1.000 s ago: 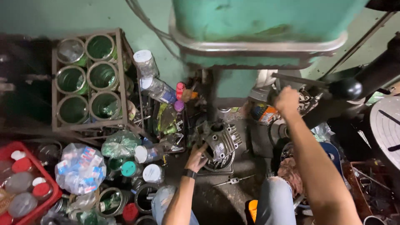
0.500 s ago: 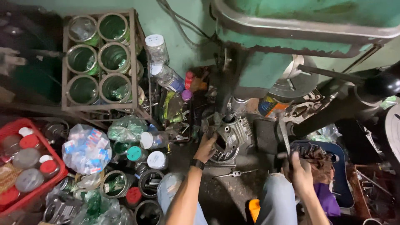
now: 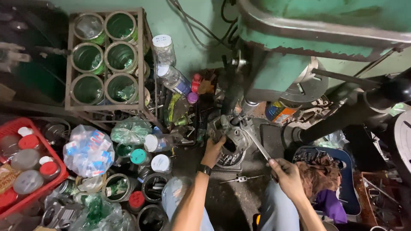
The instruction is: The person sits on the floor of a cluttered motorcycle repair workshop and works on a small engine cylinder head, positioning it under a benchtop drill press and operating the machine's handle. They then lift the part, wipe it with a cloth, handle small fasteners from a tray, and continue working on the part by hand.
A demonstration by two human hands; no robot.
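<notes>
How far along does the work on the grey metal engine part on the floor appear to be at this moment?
Done: the engine part sits below the green machine, steadied by the left hand. In hand: the right hand grips a long metal tool reaching up to the part. Left: the tool remains engaged, so the turning looks unfinished; a small T-shaped tool lies unused.

A single head-worn camera looks steeply down from above at a cluttered workshop floor, close over the person's left hand and right hand.
</notes>
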